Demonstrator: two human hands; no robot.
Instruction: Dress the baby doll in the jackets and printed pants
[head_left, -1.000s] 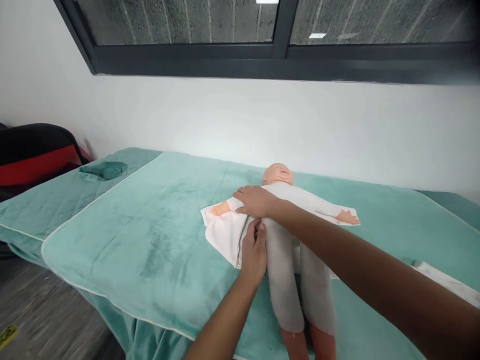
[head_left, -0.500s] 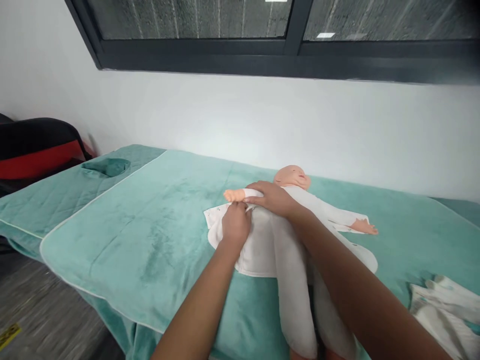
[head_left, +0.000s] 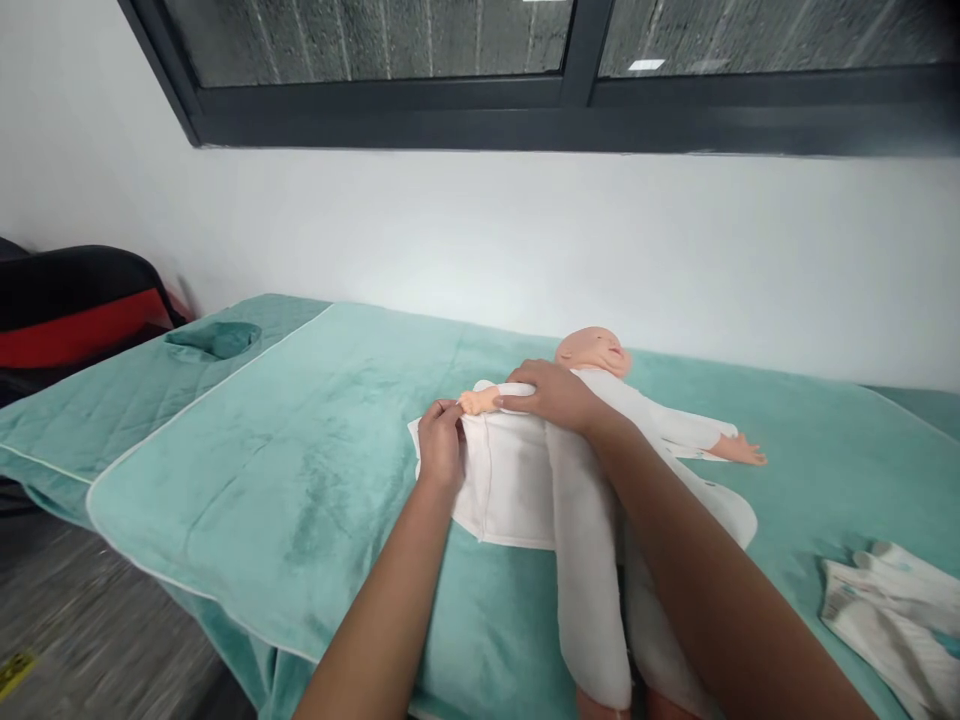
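Note:
A baby doll (head_left: 594,352) in a white garment (head_left: 517,480) lies face up on a teal blanket (head_left: 300,440), arms spread. My left hand (head_left: 441,445) pinches the garment's open left flap just below the doll's small hand. My right hand (head_left: 551,393) lies over the doll's upper arm and chest, fingers curled round the sleeve beside that small hand. The doll's other hand (head_left: 746,452) rests on the blanket to the right. Its white-clad legs point toward me.
Folded white cloths (head_left: 885,610) lie on the blanket at the lower right. A teal pillow or cloth (head_left: 214,340) sits at the far left of the bed. A black and red bag (head_left: 75,300) stands left of the bed. Wall and window lie behind.
My left hand has moved up and left from the doll's waist to the garment flap near its hand. My right hand slid along the doll's arm, and the view shifted slightly.

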